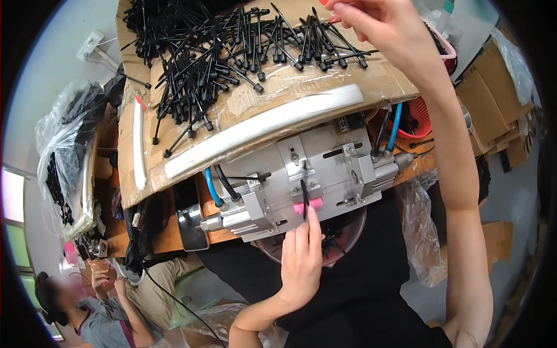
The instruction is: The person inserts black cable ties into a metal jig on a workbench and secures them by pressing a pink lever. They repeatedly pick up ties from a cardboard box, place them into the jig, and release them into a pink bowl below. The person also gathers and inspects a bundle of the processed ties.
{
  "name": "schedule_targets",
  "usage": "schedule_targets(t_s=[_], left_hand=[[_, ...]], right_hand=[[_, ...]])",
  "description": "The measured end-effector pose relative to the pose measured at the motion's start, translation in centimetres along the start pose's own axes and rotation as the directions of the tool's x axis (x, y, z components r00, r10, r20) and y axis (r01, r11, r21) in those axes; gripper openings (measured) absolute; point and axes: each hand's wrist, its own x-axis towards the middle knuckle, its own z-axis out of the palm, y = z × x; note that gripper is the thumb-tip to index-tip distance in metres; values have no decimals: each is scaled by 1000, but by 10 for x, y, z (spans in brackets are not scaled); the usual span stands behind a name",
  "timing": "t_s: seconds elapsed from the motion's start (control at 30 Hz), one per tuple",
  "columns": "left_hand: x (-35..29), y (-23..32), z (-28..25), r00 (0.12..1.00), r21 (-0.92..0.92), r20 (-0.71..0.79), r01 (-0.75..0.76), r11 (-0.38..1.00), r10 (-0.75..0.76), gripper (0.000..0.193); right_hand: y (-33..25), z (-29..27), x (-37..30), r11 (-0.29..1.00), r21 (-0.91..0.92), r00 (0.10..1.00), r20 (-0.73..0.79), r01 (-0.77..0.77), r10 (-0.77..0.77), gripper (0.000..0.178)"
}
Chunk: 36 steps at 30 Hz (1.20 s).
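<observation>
My left hand (301, 261) reaches up to the middle of a grey metal fixture (331, 174). Its fingers are closed at a thin black rod-like part (304, 197) standing at a small metal block. Something pink (315, 203) sits right at the fingertips; whether it is a finger cover or a separate piece, I cannot tell. My right hand (377, 23) is raised over the far right of a cardboard sheet (278, 110), its fingers curled. A bit of red shows at its fingertip, which the picture's top edge cuts. Several black rods with thicker ends (249, 46) lie heaped beside it.
Blue air hoses (211, 184) and metal cylinders flank the fixture. Below it, a clear round bowl (360, 232) holds black parts. A red basket (420, 116) stands at the right. White foam strips (267, 130) edge the cardboard. Another person (104, 313) sits at the lower left.
</observation>
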Motion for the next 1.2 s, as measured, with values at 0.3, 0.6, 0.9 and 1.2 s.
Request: schedule_targets(t_s=[0.3, 0.6, 0.9, 1.2], left_hand=[[4, 4, 3, 996, 67, 78, 28, 997, -33, 64], [6, 1, 5, 996, 153, 85, -43, 987, 30, 57], [10, -3, -25, 997, -49, -32, -76, 996, 74, 61], [89, -14, -35, 913, 387, 203, -406, 828, 353, 45]], right_hand=[[-7, -15, -26, 857, 465, 968, -4, -221, 252, 25], [-27, -13, -116, 899, 410, 963, -136, -158, 231, 17], [-31, 0, -211, 994, 77, 997, 9, -79, 78, 29], [-34, 35, -251, 996, 80, 994, 111, -30, 22, 43]])
